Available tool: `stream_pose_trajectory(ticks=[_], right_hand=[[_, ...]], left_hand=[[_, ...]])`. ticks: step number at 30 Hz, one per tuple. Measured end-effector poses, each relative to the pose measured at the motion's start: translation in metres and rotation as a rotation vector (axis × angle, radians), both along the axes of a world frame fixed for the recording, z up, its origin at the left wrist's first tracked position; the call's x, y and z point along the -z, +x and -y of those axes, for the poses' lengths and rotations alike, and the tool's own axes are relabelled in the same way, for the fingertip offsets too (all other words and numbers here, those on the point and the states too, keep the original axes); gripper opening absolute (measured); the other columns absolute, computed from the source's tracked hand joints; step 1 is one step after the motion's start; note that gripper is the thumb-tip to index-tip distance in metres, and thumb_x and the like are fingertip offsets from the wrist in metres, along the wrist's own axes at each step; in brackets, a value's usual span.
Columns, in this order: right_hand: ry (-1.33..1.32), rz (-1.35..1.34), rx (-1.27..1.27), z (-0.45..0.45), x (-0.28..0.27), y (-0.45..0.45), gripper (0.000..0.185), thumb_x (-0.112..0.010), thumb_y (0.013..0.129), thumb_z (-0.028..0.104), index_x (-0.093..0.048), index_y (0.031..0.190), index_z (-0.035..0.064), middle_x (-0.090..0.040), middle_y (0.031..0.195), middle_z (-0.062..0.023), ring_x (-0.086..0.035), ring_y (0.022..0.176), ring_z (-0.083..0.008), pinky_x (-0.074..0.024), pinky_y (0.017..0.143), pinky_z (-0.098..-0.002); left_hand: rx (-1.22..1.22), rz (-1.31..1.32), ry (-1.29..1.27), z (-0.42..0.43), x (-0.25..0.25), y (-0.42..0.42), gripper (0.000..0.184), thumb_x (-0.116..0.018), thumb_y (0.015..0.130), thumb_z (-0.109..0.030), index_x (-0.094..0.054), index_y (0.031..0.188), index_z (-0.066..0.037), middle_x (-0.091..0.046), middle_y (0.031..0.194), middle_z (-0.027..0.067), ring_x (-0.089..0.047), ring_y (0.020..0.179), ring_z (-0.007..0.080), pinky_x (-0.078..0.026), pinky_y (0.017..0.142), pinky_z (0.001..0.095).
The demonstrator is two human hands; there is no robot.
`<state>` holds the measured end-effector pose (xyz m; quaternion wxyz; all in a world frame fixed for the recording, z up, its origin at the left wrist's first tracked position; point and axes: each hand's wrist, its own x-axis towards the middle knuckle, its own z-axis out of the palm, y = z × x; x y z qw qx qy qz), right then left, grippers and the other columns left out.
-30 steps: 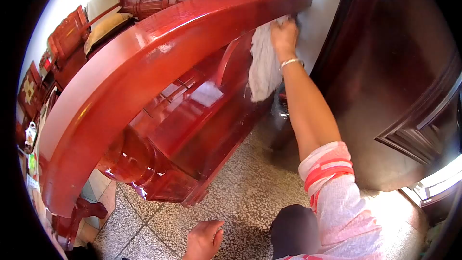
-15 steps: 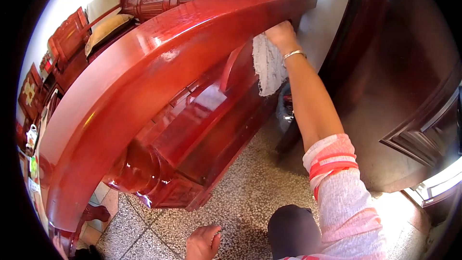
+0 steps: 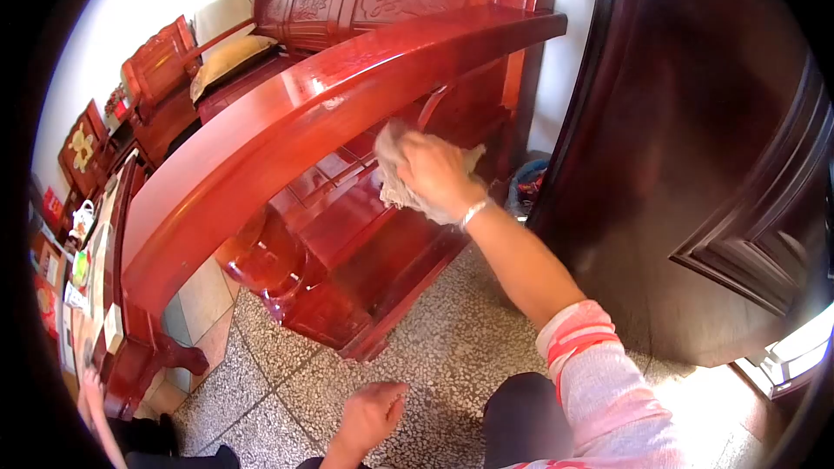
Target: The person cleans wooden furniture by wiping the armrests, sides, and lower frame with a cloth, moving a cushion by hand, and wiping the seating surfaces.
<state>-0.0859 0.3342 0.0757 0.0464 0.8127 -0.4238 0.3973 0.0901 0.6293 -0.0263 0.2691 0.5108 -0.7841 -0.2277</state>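
My right hand [image 3: 433, 172] grips a crumpled pale grey cloth [image 3: 395, 187] in front of the side of a red wooden bench, below its broad curved armrest [image 3: 334, 91]. The hand is slightly blurred, and whether the cloth touches the wood I cannot tell. A silver bracelet [image 3: 473, 211] circles that wrist. Low in the view, my left hand [image 3: 372, 412] hangs over the speckled floor with its fingers curled in, nothing visible in them. The bench's rounded front post [image 3: 265, 256] and lower side panel [image 3: 356, 252] stand beyond it.
A dark wooden door [image 3: 695, 165] stands at the right. By the wall sits a bin [image 3: 528, 184]. At the left edge, another person's hand [image 3: 91, 395] is beside a low table [image 3: 130, 295] holding a white teapot [image 3: 82, 219]. A yellow cushion [image 3: 230, 63] lies on the seat behind.
My right hand has moved left and down with the cloth, from under the armrest's far end to mid-side. My left hand has risen slightly. The view has shifted, showing more table and bin.
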Motion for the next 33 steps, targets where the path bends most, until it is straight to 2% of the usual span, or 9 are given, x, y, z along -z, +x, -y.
stream_pose_trajectory(ticks=[5, 6, 8, 12, 17, 23, 26, 27, 33], right_hand=[[0.199, 0.918, -0.266, -0.008, 0.009, -0.027, 0.03, -0.063, 0.067, 0.002, -0.052, 0.095, 0.0041, -0.06, 0.089, -0.0085, -0.055, 0.082, -0.012, -0.0448, 0.075, -0.0263], [0.085, 0.94, -0.217, -0.025, -0.014, -0.034, 0.035, -0.063, 0.068, 0.003, -0.051, 0.101, 0.0041, -0.06, 0.092, -0.0084, -0.056, 0.084, -0.0138, -0.0453, 0.077, -0.0272], [-0.085, 0.935, -0.22, -0.027, -0.043, -0.05, 0.04, -0.062, 0.071, 0.002, -0.049, 0.109, 0.0021, -0.06, 0.095, -0.0088, -0.057, 0.089, -0.0154, -0.0451, 0.08, -0.028], [-0.247, 0.795, -0.115, -0.014, -0.089, -0.053, 0.025, -0.063, 0.07, 0.008, -0.057, 0.094, -0.0003, -0.06, 0.091, -0.0128, -0.06, 0.084, -0.0222, -0.0452, 0.075, -0.0292], [-0.365, 0.791, -0.015, -0.021, -0.086, -0.019, 0.019, -0.065, 0.067, 0.009, -0.059, 0.082, 0.0001, -0.056, 0.079, -0.0137, -0.057, 0.074, -0.0296, -0.0446, 0.068, -0.0332], [-0.078, 0.916, -0.412, -0.084, -0.093, 0.06, 0.006, -0.059, 0.072, 0.002, -0.057, 0.078, 0.0025, -0.056, 0.084, -0.0092, -0.058, 0.078, -0.0221, -0.0467, 0.066, -0.0303], [-0.573, 0.357, -0.359, -0.149, -0.11, 0.104, 0.008, -0.057, 0.066, 0.005, -0.055, 0.074, 0.0067, -0.055, 0.085, -0.0094, -0.057, 0.074, -0.0259, -0.048, 0.062, -0.0337], [-0.53, 0.366, -0.419, -0.158, -0.111, 0.114, 0.01, -0.057, 0.064, 0.007, -0.055, 0.074, 0.0078, -0.055, 0.084, -0.0089, -0.057, 0.073, -0.0266, -0.0482, 0.062, -0.0345], [-0.642, 0.288, -0.449, -0.12, -0.112, 0.075, 0.013, -0.057, 0.061, 0.008, -0.056, 0.074, 0.0085, -0.055, 0.077, -0.008, -0.057, 0.07, -0.0262, -0.0487, 0.063, -0.0355]], left_hand=[[-0.61, -0.284, -0.197, 0.015, -0.019, 0.06, 0.021, -0.052, 0.077, 0.004, -0.059, 0.096, -0.001, -0.062, 0.093, 0.0093, -0.058, 0.086, 0.0169, -0.046, 0.074, 0.028], [-0.683, -0.805, -0.2, 0.026, -0.017, 0.084, 0.021, -0.048, 0.082, -0.004, -0.058, 0.101, -0.002, -0.059, 0.103, 0.0079, -0.055, 0.096, 0.0169, -0.043, 0.081, 0.0288], [-0.933, -0.695, -0.343, 0.049, -0.044, 0.11, 0.036, -0.041, 0.09, -0.028, -0.051, 0.115, -0.004, -0.056, 0.11, 0.0068, -0.052, 0.102, 0.0173, -0.039, 0.087, 0.0311], [-0.946, -1.023, -0.413, 0.113, -0.07, 0.108, 0.053, -0.04, 0.088, -0.04, -0.035, 0.131, -0.009, -0.04, 0.132, 0.0052, -0.039, 0.12, 0.0194, -0.027, 0.098, 0.0396], [-0.498, -1.489, -0.112, 0.133, -0.058, 0.079, 0.056, -0.033, 0.09, -0.048, -0.034, 0.13, -0.008, -0.041, 0.128, 0.0062, -0.04, 0.117, 0.0199, -0.031, 0.098, 0.0353], [-0.517, -1.499, -0.07, 0.129, -0.064, 0.074, 0.056, -0.031, 0.091, -0.048, -0.036, 0.128, -0.006, -0.043, 0.126, 0.0062, -0.043, 0.113, 0.0197, -0.036, 0.095, 0.0341], [-0.639, -1.515, -0.054, 0.124, -0.074, 0.065, 0.055, -0.032, 0.091, -0.046, -0.037, 0.127, -0.005, -0.043, 0.127, 0.0079, -0.043, 0.114, 0.0203, -0.035, 0.096, 0.0346], [-0.554, -1.278, -0.221, 0.13, -0.071, 0.069, 0.055, -0.033, 0.091, -0.043, -0.034, 0.129, -0.004, -0.041, 0.129, 0.0103, -0.04, 0.118, 0.0224, -0.031, 0.099, 0.0365], [0.153, -1.976, 0.072, 0.119, -0.078, 0.057, 0.051, -0.03, 0.092, -0.04, -0.038, 0.125, -0.002, -0.044, 0.126, 0.0133, -0.043, 0.116, 0.0263, -0.029, 0.101, 0.0401]])
